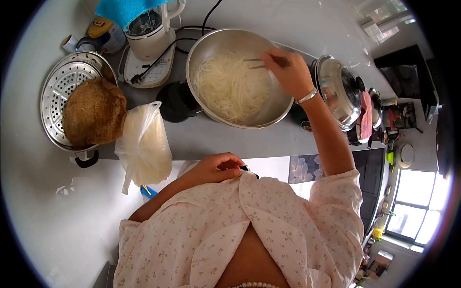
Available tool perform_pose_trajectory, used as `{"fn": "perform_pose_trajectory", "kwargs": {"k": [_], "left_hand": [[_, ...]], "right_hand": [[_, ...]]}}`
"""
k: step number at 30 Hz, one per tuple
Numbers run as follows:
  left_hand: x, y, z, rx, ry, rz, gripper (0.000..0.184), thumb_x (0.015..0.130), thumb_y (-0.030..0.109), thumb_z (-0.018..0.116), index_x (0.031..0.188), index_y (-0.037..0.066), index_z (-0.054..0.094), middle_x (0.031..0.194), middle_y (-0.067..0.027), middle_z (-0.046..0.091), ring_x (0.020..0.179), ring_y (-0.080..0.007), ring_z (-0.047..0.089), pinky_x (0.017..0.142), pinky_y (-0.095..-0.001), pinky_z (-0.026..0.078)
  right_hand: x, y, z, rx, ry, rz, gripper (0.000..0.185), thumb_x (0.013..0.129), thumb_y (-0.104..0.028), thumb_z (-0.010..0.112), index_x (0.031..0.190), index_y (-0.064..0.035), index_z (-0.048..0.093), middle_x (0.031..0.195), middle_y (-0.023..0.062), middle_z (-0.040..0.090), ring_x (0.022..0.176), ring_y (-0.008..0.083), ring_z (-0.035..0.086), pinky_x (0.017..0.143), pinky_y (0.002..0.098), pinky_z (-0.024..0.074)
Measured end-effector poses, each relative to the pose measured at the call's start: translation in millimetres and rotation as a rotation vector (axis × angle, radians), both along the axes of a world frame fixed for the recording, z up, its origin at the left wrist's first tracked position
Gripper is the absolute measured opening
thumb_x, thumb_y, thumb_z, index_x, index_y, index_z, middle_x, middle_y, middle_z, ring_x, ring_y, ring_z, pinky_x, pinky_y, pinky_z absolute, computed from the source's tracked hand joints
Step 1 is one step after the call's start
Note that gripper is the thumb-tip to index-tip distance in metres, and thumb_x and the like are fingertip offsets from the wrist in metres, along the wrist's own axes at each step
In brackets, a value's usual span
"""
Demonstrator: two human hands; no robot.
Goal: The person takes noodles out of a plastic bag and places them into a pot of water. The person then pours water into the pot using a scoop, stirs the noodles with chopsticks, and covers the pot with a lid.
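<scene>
My right hand (288, 69) is closed around a pair of thin chopsticks (257, 63), their tips angled left over a wide steel basin (283, 106). Thin whitish strands like noodles (231, 89) lie in a tangled heap inside it. At the front of my shirt, just below the counter edge, rests my left hand (218, 168) with its fingers curled. A small black object (245, 168) shows by its fingertips; whether the hand grips it is unclear.
Left on the counter (192, 141) are a steel steamer (48, 108) with a brown rounded item (93, 113), a tied plastic bag (144, 141) and a white blender (149, 45) with a black cord. A glass-lidded pot (338, 91) stands right of the basin.
</scene>
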State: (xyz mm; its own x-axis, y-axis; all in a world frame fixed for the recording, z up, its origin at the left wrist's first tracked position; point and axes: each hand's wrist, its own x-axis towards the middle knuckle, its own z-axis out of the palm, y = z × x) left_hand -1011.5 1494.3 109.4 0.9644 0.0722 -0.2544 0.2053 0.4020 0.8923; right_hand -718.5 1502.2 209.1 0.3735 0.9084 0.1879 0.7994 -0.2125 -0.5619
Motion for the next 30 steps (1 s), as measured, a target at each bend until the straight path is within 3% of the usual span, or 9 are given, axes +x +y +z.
{"fn": "perform_pose_trajectory", "kwargs": {"k": [4,9,10,11,16,20,22,27,30], "left_hand": [[1,1,0,0.009,0.015,-0.003,0.028,0.093,0.023,0.066,0.114,0.004,0.062,0.101,-0.0038,0.065,0.092,-0.0106,0.058,0.084,-0.0257,0.048],[5,2,-2,0.029,0.01,-0.04,0.029,0.093,0.024,0.066,0.114,0.005,0.062,0.101,-0.0035,0.065,0.092,-0.0107,0.058,0.084,-0.0259,0.047],[5,3,-2,0.01,0.038,-0.078,0.031,0.094,0.024,0.065,0.119,0.005,0.06,0.106,-0.005,0.064,0.1,-0.0125,0.057,0.09,-0.0274,0.044],[6,4,-1,-0.009,0.066,-0.116,0.034,0.095,0.023,0.064,0.123,0.005,0.058,0.112,-0.0065,0.063,0.109,-0.0143,0.055,0.097,-0.029,0.041],[6,5,0,0.021,0.057,-0.106,0.032,0.095,0.022,0.064,0.122,0.005,0.059,0.111,-0.0062,0.063,0.108,-0.0139,0.056,0.097,-0.0289,0.041],[4,6,7,-0.006,0.078,-0.085,0.031,0.095,0.021,0.064,0.121,0.005,0.06,0.111,-0.0062,0.063,0.108,-0.0137,0.055,0.097,-0.0289,0.041],[4,5,6,-0.009,0.077,-0.088,0.031,0.095,0.022,0.064,0.121,0.005,0.059,0.111,-0.0062,0.063,0.108,-0.0138,0.055,0.097,-0.029,0.041],[9,3,8,-0.022,0.072,-0.106,0.032,0.095,0.022,0.064,0.121,0.005,0.059,0.112,-0.0065,0.063,0.108,-0.0141,0.055,0.097,-0.0291,0.041],[11,2,5,-0.003,0.075,-0.127,0.033,0.094,0.022,0.064,0.122,0.004,0.059,0.112,-0.0068,0.063,0.108,-0.0142,0.055,0.097,-0.0293,0.041]], "right_hand": [[-8,-11,-15,-0.001,0.103,0.033,0.022,0.09,-0.025,0.064,0.091,-0.0042,0.07,0.075,0.0087,0.07,0.066,0.0185,0.068,0.062,0.0291,0.0507],[-48,-15,-1,-0.115,0.508,0.125,0.021,0.092,-0.021,0.062,0.09,-0.001,0.069,0.072,0.0031,0.068,0.068,0.0085,0.065,0.056,0.0227,0.0472],[-50,-15,2,-0.08,0.601,0.132,0.021,0.092,-0.021,0.062,0.091,-0.0014,0.068,0.073,0.0022,0.068,0.07,0.0077,0.065,0.055,0.0215,0.0464],[-47,-12,2,-0.019,0.578,0.121,0.02,0.093,-0.021,0.061,0.093,-0.0023,0.068,0.076,0.0018,0.068,0.072,0.0063,0.064,0.054,0.0207,0.0453],[-20,-17,-1,-0.076,0.5,0.003,0.022,0.091,-0.021,0.061,0.089,-0.0009,0.068,0.072,0.0037,0.068,0.068,0.0082,0.064,0.055,0.022,0.047],[-8,-41,6,-0.195,0.343,-0.109,0.023,0.087,-0.021,0.064,0.086,0.0014,0.068,0.067,0.0083,0.067,0.06,0.0157,0.064,0.059,0.028,0.0494],[-1,-46,13,-0.213,0.057,-0.162,0.022,0.087,-0.022,0.063,0.086,-0.0003,0.068,0.068,0.0104,0.067,0.058,0.0212,0.064,0.059,0.0298,0.0495],[-6,-38,4,-0.017,0.051,-0.122,0.021,0.087,-0.023,0.063,0.086,-0.0029,0.068,0.067,0.0109,0.066,0.06,0.024,0.064,0.058,0.0325,0.049],[-11,-31,-23,-0.022,0.219,0.065,0.018,0.088,-0.021,0.064,0.088,-0.0036,0.068,0.07,0.0107,0.067,0.061,0.0209,0.065,0.058,0.0303,0.0495]]}}
